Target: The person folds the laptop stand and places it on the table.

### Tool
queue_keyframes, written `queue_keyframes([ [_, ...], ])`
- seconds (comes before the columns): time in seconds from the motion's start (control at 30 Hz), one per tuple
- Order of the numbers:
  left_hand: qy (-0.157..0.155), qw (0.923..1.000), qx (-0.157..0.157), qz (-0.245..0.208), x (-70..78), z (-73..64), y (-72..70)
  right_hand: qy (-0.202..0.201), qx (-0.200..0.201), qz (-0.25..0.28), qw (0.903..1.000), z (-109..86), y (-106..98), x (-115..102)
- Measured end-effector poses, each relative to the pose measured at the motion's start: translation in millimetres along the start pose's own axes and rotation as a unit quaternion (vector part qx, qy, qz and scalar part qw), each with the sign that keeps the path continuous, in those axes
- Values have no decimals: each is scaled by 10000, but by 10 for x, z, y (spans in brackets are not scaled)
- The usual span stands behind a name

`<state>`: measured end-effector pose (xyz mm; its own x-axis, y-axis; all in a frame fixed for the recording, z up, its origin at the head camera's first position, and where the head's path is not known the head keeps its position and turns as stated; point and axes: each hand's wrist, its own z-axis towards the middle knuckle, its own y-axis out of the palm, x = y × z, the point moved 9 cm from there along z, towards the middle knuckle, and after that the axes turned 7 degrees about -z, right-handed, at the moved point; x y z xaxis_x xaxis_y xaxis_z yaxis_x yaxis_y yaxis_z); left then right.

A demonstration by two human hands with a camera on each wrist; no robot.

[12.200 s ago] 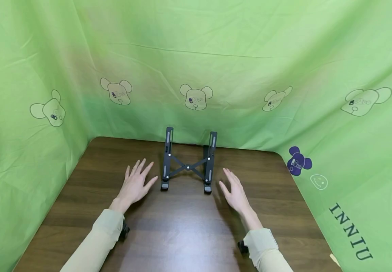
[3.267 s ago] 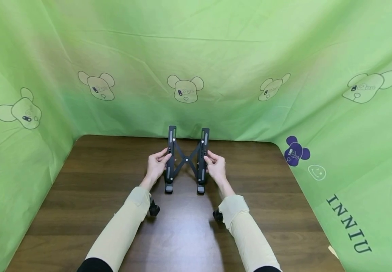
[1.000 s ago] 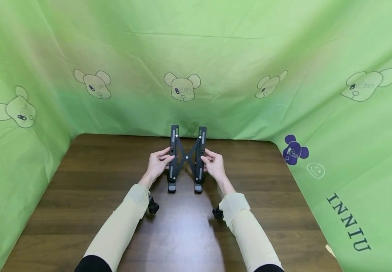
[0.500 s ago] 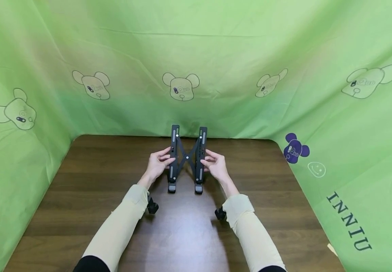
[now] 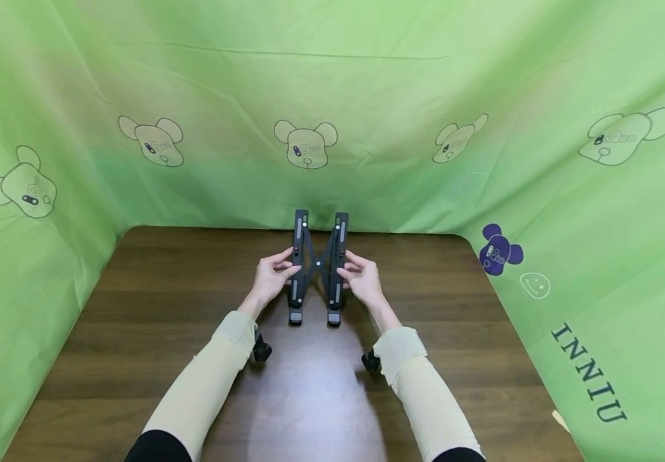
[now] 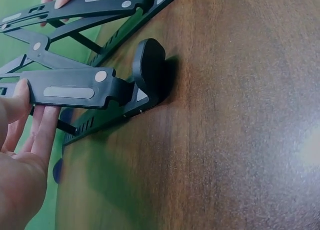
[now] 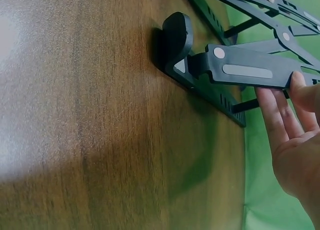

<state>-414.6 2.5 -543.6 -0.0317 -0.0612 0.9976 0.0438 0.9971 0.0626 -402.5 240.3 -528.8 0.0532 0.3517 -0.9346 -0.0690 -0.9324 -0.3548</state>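
Note:
A black folding laptop stand (image 5: pixel 297 292) with grey pads and crossed bars stands at the far middle of the table in the head view. My left hand (image 5: pixel 269 277) grips its left arm, thumb on top and fingers beneath. On the other side my right hand (image 5: pixel 362 280) holds the right arm the same way. The left wrist view shows the left rail of the laptop stand (image 6: pixel 70 90) with its upturned front hook and slotted base bar. In the right wrist view, the right rail of the laptop stand (image 7: pixel 245 65) lies between thumb and fingers.
The brown wooden table (image 5: pixel 165 346) extends toward me on both sides. A green curtain (image 5: pixel 222 179) with bear prints hangs right behind the stand and along both sides. A small pale piece (image 5: pixel 560 420) lies at the right table edge.
Earlier both hands lay open beside the wide-spread stand. They have since taken hold of its arms and pushed them closer together; within the last second the gap narrowed a little more.

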Motion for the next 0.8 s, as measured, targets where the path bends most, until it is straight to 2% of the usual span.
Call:
queue_keyframes([
  [0.57,57,9999,-21,140,13,-32,69,-518,270,-569,9967,-34,22,-95],
  [0.8,213,9997,-59,61,36,-31,177,-824,410,-873,9919,-39,2,-149],
])
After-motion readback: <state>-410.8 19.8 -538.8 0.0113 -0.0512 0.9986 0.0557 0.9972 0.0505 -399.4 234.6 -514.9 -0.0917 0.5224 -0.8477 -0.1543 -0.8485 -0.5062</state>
